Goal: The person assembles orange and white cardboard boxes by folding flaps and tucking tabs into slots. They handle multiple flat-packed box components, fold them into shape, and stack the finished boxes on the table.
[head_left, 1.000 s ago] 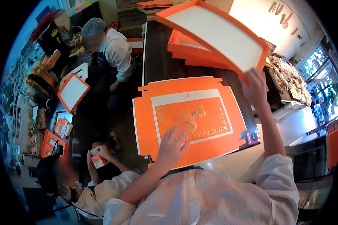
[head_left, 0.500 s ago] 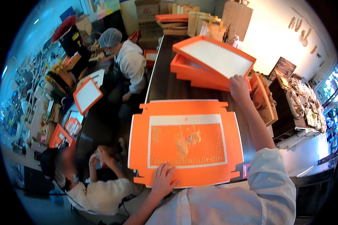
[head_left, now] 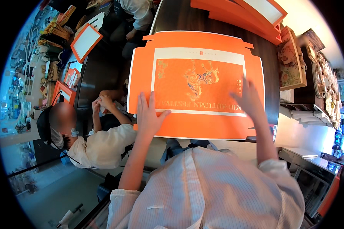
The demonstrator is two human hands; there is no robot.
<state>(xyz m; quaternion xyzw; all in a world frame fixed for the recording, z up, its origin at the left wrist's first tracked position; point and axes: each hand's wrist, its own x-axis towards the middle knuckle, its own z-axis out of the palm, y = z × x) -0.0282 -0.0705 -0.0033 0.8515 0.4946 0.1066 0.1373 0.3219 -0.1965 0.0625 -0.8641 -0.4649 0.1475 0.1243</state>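
Observation:
A flat orange cardboard box blank (head_left: 202, 86) with notched corners lies on the dark table before me. Its printed panel has a white border and a gold and blue animal figure, upside down from my side. My left hand (head_left: 148, 116) rests on the blank's near left part, fingers stretched out and thumb apart. Over its right part is my right hand (head_left: 251, 100), fingers extended and somewhat blurred by motion; I cannot tell whether it touches the board. Neither hand holds anything.
Orange trays with white bottoms (head_left: 273, 11) are stacked at the far right of the table (head_left: 176, 17). A patterned carton (head_left: 292, 57) stands right of it. At left a seated co-worker (head_left: 99, 147) has both hands together; another person's white sleeve (head_left: 139, 13) shows farther back.
My right hand has left the tray stack and come down over the blank's right part. My left hand has shifted onto its left side. The view has tilted down toward me.

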